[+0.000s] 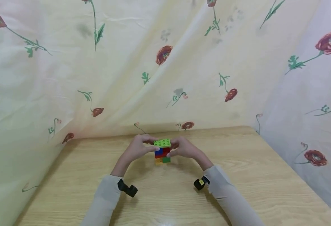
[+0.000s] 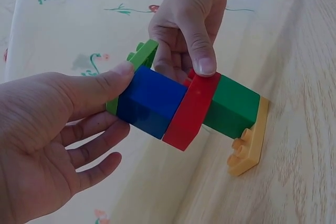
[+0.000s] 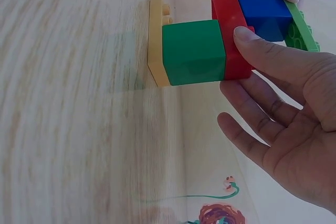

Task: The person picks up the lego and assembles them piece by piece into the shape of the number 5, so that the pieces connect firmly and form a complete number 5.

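A small brick stack [image 1: 162, 152] stands on the wooden table [image 1: 239, 175]. From the bottom it is a yellow plate [image 2: 252, 140], a green brick [image 2: 231, 106], a red plate [image 2: 191, 111], a blue brick [image 2: 149, 100] and a light green plate [image 2: 143, 53]. My left hand [image 1: 138, 148] holds the upper part, thumb against the blue brick and the light green plate. From the other side my right hand [image 1: 183, 149] pinches it, with the thumb on the red plate [image 3: 231, 30] and fingers behind. The lower fingers of both hands hang loose, off the bricks.
Flowered cloth [image 1: 165, 62] hangs close behind the table and along its left and right sides. A black wrist camera [image 1: 128, 189] sits on each sleeve. Bare wood lies in front of the stack.
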Demonstrator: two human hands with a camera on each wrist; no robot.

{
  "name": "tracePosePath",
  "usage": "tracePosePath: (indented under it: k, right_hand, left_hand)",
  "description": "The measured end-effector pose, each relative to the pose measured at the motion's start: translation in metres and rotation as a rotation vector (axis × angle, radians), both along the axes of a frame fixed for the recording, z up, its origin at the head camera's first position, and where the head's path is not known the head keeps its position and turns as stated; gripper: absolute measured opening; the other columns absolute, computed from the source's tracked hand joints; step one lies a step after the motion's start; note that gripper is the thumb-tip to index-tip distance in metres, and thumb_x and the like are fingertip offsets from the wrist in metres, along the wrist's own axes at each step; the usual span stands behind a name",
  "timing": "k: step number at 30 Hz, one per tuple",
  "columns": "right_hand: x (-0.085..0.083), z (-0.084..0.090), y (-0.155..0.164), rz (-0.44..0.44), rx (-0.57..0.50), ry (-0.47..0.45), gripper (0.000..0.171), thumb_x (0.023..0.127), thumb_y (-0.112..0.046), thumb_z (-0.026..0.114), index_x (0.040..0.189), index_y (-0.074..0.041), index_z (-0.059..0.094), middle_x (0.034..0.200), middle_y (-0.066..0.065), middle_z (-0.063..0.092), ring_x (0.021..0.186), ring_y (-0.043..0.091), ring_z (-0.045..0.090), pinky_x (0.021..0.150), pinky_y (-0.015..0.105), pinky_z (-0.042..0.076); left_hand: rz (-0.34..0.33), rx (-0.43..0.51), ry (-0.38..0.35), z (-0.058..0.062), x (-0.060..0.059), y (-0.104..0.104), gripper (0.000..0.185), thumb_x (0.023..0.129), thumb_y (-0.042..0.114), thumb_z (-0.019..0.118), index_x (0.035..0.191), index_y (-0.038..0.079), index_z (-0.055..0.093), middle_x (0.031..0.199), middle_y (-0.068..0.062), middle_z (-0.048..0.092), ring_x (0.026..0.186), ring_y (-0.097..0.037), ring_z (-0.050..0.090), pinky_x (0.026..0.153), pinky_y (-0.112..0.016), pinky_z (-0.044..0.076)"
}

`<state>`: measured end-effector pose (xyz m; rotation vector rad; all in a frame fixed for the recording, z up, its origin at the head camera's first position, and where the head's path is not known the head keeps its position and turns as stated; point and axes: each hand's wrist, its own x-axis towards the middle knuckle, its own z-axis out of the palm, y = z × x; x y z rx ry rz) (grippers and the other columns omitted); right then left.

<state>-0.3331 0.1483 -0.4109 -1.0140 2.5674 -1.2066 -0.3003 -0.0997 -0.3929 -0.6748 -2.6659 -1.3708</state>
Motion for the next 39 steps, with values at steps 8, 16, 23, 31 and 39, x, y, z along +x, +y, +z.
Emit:
tracePosePath:
  k: [8,16,23,31,39]
  right_hand:
    - [0.001,0.002,-0.001,-0.015,0.019,-0.009,0.025,0.084,-0.012,0.083,0.108,-0.009,0.077,0.104,0.004,0.078,0.097,0.016,0.071,0.099,0.05,0.053]
    - [0.003,0.006,0.0,-0.011,0.017,0.001,0.026,0.085,-0.01,0.082,0.11,-0.007,0.076,0.104,0.006,0.078,0.099,0.019,0.071,0.099,0.051,0.054]
    - [0.005,0.005,-0.001,0.017,0.012,0.005,0.025,0.086,-0.01,0.082,0.109,-0.005,0.075,0.106,0.009,0.078,0.102,0.024,0.071,0.098,0.052,0.054]
    - [0.008,0.003,-0.002,0.015,0.012,0.033,0.027,0.087,-0.01,0.08,0.112,-0.004,0.074,0.108,0.011,0.077,0.095,0.02,0.071,0.095,0.051,0.055]
    - [0.01,0.0,0.0,0.017,-0.007,0.051,0.031,0.089,-0.011,0.078,0.118,-0.003,0.072,0.113,0.013,0.075,0.098,0.025,0.071,0.092,0.048,0.057]
  left_hand:
    - [-0.01,0.018,0.004,-0.001,0.0,-0.002,0.034,0.086,0.024,0.084,0.117,0.014,0.077,0.109,-0.002,0.075,0.1,-0.018,0.068,0.102,-0.054,0.051]
    - [0.008,0.043,-0.031,-0.002,0.0,-0.001,0.036,0.085,0.029,0.084,0.119,0.02,0.076,0.109,0.002,0.075,0.103,-0.018,0.067,0.099,-0.049,0.052]
    - [-0.018,0.152,-0.07,-0.014,0.001,-0.005,0.039,0.084,0.024,0.085,0.122,0.019,0.075,0.11,0.0,0.076,0.103,-0.018,0.067,0.097,-0.045,0.054]
    - [-0.043,0.234,-0.086,-0.021,-0.001,-0.013,0.038,0.086,0.021,0.083,0.123,0.013,0.073,0.111,-0.006,0.076,0.104,-0.02,0.07,0.097,-0.042,0.056]
    - [-0.081,0.272,-0.084,-0.026,0.0,-0.017,0.035,0.088,0.02,0.081,0.121,0.009,0.073,0.112,-0.011,0.076,0.104,-0.023,0.072,0.097,-0.041,0.056]
